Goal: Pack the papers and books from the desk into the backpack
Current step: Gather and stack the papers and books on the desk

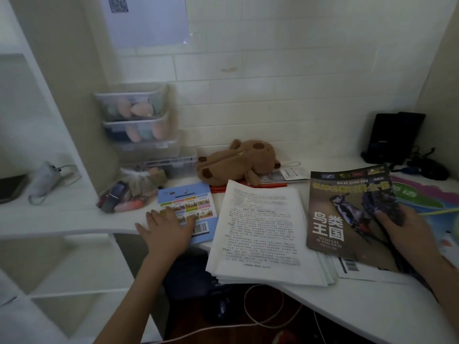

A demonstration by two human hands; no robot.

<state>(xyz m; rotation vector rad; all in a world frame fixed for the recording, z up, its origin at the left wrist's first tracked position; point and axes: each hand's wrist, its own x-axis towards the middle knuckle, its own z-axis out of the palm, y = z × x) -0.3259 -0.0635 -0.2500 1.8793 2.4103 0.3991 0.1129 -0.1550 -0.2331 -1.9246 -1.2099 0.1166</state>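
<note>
Resting flat with fingers spread, the left hand (167, 225) presses the blue booklet (189, 211) at the worktop (360, 301) edge; the right hand (407, 233) grips the bird book (347, 214), its thumb on the cover and fingers hidden beneath. One paper stack (263, 234) lies between them. Below the worktop a dark bag (188, 274) shows, mostly hidden and hard to make out.

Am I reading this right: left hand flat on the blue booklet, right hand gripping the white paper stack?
Not quite. The head view shows the right hand gripping the bird book, not the white paper stack, which lies untouched between the hands. The left hand is flat on the blue booklet, as stated.
</note>
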